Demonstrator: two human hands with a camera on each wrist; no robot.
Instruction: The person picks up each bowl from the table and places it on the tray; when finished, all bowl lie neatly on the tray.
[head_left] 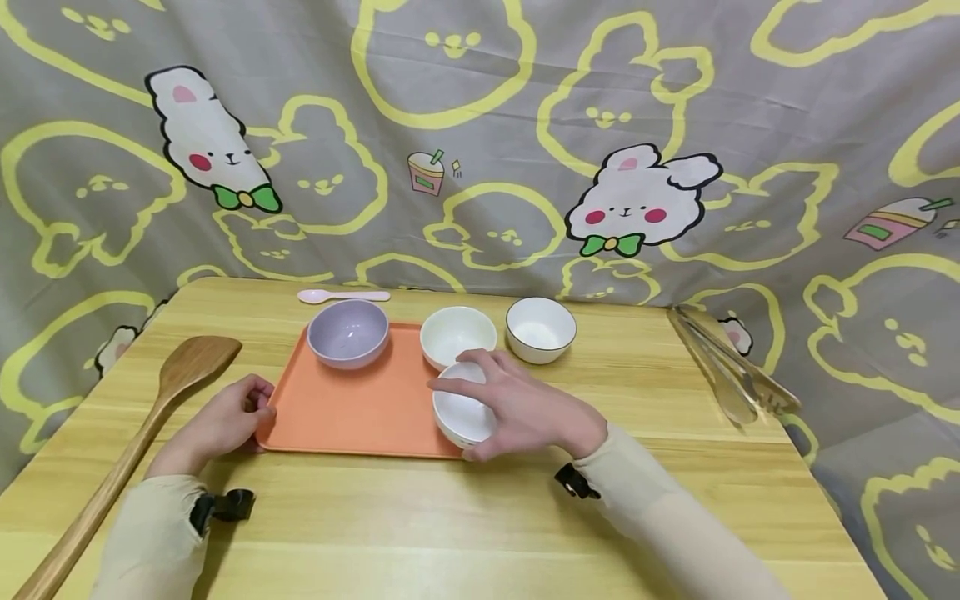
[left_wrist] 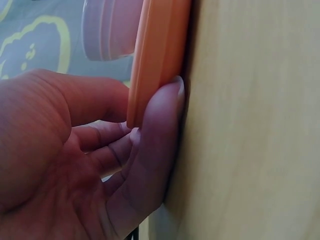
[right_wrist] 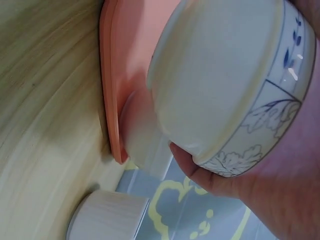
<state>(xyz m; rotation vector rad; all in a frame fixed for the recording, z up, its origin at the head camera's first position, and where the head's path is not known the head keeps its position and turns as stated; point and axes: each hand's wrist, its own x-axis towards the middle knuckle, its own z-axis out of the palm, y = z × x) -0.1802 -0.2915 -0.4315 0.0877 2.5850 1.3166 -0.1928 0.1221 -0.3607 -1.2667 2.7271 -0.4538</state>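
An orange tray [head_left: 352, 408] lies on the wooden table, its left front corner pinched between the thumb and fingers of my left hand [head_left: 223, 421]. My right hand [head_left: 528, 408] grips a white bowl [right_wrist: 215, 75] with a blue floral band near its rim. That bowl is held over the tray's right front part, apart from the tray surface in the right wrist view. On the tray's back left rests a purple bowl [head_left: 348, 333]. A cream-white bowl [head_left: 453, 327] stands at its back right, partly hidden by the held bowl.
A white bowl with a dark rim [head_left: 540, 331] stands on the table right of the tray. Behind the tray lies a pink spoon [head_left: 352, 296]. A long wooden spatula [head_left: 187, 367] is at the left, metal tongs [head_left: 731, 362] at the right. A patterned curtain [head_left: 495, 167] hangs behind.
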